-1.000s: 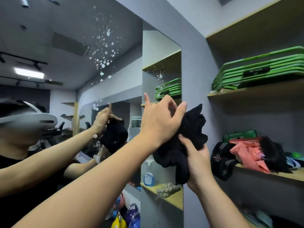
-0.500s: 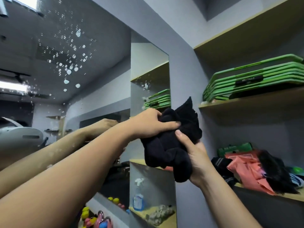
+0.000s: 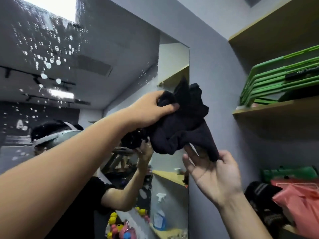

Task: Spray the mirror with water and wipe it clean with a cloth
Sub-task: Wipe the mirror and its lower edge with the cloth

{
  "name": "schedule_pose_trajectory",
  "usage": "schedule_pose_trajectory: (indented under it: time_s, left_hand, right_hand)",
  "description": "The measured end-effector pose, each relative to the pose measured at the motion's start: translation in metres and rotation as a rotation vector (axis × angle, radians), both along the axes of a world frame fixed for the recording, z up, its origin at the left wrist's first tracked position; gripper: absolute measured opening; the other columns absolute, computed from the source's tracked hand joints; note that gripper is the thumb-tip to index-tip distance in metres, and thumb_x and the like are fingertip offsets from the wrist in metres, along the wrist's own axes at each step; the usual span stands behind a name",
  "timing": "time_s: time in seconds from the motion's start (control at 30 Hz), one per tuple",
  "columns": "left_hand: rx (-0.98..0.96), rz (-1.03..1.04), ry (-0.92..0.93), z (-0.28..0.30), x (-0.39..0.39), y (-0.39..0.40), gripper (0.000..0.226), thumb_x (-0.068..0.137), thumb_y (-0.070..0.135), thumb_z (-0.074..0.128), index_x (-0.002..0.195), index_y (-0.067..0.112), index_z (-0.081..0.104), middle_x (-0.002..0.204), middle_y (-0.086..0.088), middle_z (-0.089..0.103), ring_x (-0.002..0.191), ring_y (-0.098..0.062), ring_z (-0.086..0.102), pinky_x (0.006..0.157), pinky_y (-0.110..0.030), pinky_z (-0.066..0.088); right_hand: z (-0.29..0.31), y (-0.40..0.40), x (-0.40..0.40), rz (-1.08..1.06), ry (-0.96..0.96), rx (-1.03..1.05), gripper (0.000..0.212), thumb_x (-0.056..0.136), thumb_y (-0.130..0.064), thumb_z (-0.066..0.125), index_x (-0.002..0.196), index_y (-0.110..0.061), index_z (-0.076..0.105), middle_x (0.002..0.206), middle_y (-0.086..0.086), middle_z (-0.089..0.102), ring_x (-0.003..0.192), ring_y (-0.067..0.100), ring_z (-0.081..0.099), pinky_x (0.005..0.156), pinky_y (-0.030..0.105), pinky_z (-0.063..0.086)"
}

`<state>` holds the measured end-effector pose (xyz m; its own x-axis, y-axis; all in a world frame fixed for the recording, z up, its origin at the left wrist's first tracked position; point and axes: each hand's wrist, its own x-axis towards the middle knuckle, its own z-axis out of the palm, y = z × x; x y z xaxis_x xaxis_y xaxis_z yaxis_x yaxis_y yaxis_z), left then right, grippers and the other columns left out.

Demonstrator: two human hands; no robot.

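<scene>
Black cloth [image 3: 183,128] bunched, tail hanging down-right.

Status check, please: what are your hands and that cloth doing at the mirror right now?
Left hand grips black cloth. Right hand pinches its hanging corner. Mirror wet with droplets, unwiped. Nothing blocking.

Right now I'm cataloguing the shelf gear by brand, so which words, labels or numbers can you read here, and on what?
Black label strip on the stacked green plastic boards: pale lettering, too blurred to read.
Blue plastic spray bottle reflected in the wall mirror: no readable label.
Nothing else bears legible text.
</scene>
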<state>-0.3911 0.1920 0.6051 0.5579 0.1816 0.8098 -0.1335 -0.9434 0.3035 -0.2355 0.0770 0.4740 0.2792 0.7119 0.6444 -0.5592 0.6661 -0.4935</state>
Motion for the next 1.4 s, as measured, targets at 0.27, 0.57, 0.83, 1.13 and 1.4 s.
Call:
schedule_pose_trajectory:
  time_s: [0.27, 0.57, 0.83, 1.13, 1.4]
  left_hand:
    - [-0.108, 0.122, -0.099, -0.021, 0.031, 0.006, 0.042, 0.071, 0.047, 0.075, 0.098, 0.016, 0.065, 0.094, -0.005, 0.075, 0.091, -0.022, 0.074, 0.088, -0.051, 0.059]
    - [0.335, 0.097, -0.201, -0.029, 0.031, -0.036, 0.052, 0.1, 0.052, 0.036, 0.079, 0.009, 0.057, 0.097, -0.006, 0.052, 0.104, -0.015, 0.049, 0.098, -0.032, 0.04]
    - [0.306, -0.027, -0.23, -0.029, 0.01, -0.032, 0.021, 0.091, 0.005, 0.042, 0.11, 0.009, 0.052, 0.112, -0.006, 0.061, 0.116, -0.024, 0.057, 0.105, -0.046, 0.045]
    - [0.608, 0.47, -0.55, 0.012, -0.042, -0.007, 0.027, 0.086, 0.01, 0.051, 0.112, 0.009, 0.056, 0.109, -0.002, 0.058, 0.1, -0.024, 0.055, 0.087, -0.045, 0.048]
    - [1.181, 0.846, 0.03, 0.002, -0.056, 0.042, 0.059, 0.102, 0.047, 0.043, 0.148, 0.011, 0.048, 0.151, -0.008, 0.051, 0.143, -0.03, 0.044, 0.118, -0.046, 0.035]
  right_hand:
    - [0.004, 0.037, 0.007, -1.057, -0.567, 0.256, 0.042, 0.09, -0.032, 0.07, 0.129, -0.046, 0.059, 0.129, -0.005, 0.05, 0.123, 0.016, 0.057, 0.099, 0.042, 0.053]
    - [0.039, 0.039, -0.028, -0.489, -0.172, 0.252, 0.089, 0.067, -0.063, 0.081, 0.139, -0.023, 0.049, 0.131, 0.003, 0.067, 0.123, 0.024, 0.063, 0.105, 0.052, 0.049]
    - [0.059, 0.036, -0.042, -0.433, -0.012, 0.082, 0.029, 0.092, -0.025, 0.069, 0.121, -0.023, 0.064, 0.107, 0.005, 0.077, 0.096, 0.023, 0.075, 0.077, 0.045, 0.062]
    - [0.102, 0.087, -0.044, -1.835, -0.812, 0.369, 0.073, 0.083, -0.02, 0.068, 0.148, -0.023, 0.034, 0.14, 0.003, 0.053, 0.124, 0.034, 0.048, 0.1, 0.059, 0.042]
    - [0.09, 0.141, -0.039, -1.955, -1.145, 0.549, 0.077, 0.078, -0.056, 0.06, 0.13, -0.001, 0.05, 0.134, 0.017, 0.058, 0.134, 0.039, 0.047, 0.112, 0.056, 0.035]
